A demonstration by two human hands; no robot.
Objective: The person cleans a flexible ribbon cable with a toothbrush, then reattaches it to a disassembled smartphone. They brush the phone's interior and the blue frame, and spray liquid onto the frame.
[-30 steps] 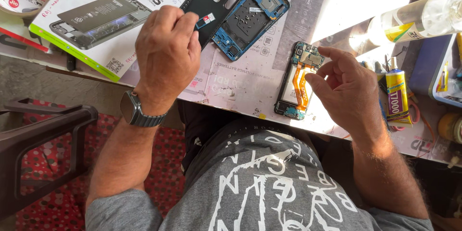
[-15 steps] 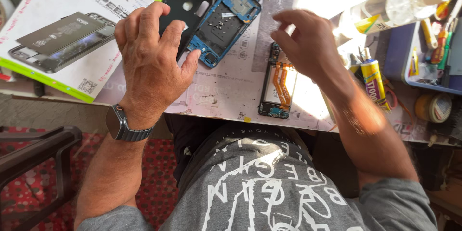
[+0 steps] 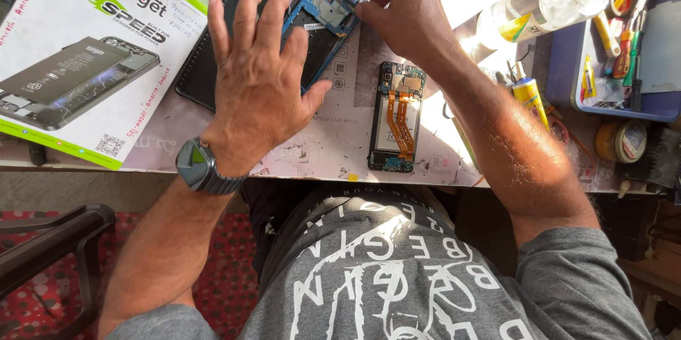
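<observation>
**Two hands over a taken-apart phone on a repair bench**

I am looking down from the head camera at a pale, stained work mat covering the bench. My left hand is spread flat with the fingers wide open, palm down, holding nothing; it rests over the black phone back cover and the lower part of the blue phone mid-frame. A dark wristwatch sits on that wrist.

My right hand reaches across to the top right corner of the blue mid-frame, with thumb and fingertips pinched together at its edge. I cannot tell whether they hold a small part or only the frame corner. The mid-frame lies tilted on the mat, at the top centre of the view, partly beneath my left fingers.

Just below the right hand, apart from it, lies the opened phone body, upright on the mat, with an orange ribbon cable running down its middle.

To the left is a white and green battery box showing a picture of a phone. To the right I see a clear plastic bottle lying in bright sunlight, a small yellow glue tube, a blue tray of tools, and a roll of tape.
</observation>
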